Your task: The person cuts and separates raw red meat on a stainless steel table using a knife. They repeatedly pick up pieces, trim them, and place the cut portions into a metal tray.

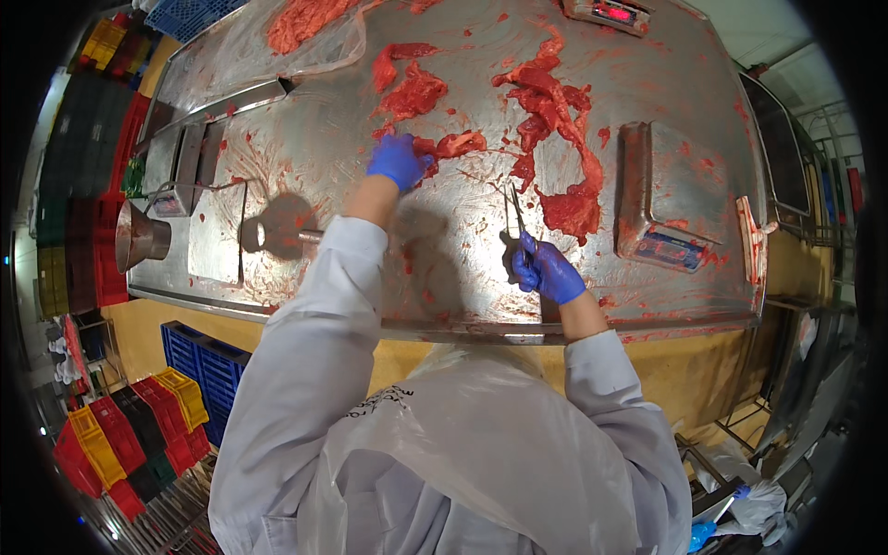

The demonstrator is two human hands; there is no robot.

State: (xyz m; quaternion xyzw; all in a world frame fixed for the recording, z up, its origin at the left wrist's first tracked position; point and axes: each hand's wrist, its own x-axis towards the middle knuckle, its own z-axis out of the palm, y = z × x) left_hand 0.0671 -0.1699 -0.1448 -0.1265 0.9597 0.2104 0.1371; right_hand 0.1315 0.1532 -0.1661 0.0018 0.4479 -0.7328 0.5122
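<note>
My left hand point(398, 162), in a blue glove, has its fingers closed on a piece of red meat point(427, 148), beside another piece point(460, 142). My right hand point(546, 270), also gloved, grips black-handled scissors point(514, 218), blades pointing away from me over the steel table point(444, 305). Just right of the blades lies a heap of meat strips point(573, 208), reaching toward the back. More meat point(412, 97) lies beyond my left hand.
A steel scale point(671, 194) sits right, another point(606, 13) at the back. A funnel point(139, 236) and steel apparatus point(176, 157) stand left, a plastic-covered meat pile point(296, 28) back left. Crates point(129, 435) and a blue pallet point(199, 370) are lower left; another person point(758, 504) is lower right.
</note>
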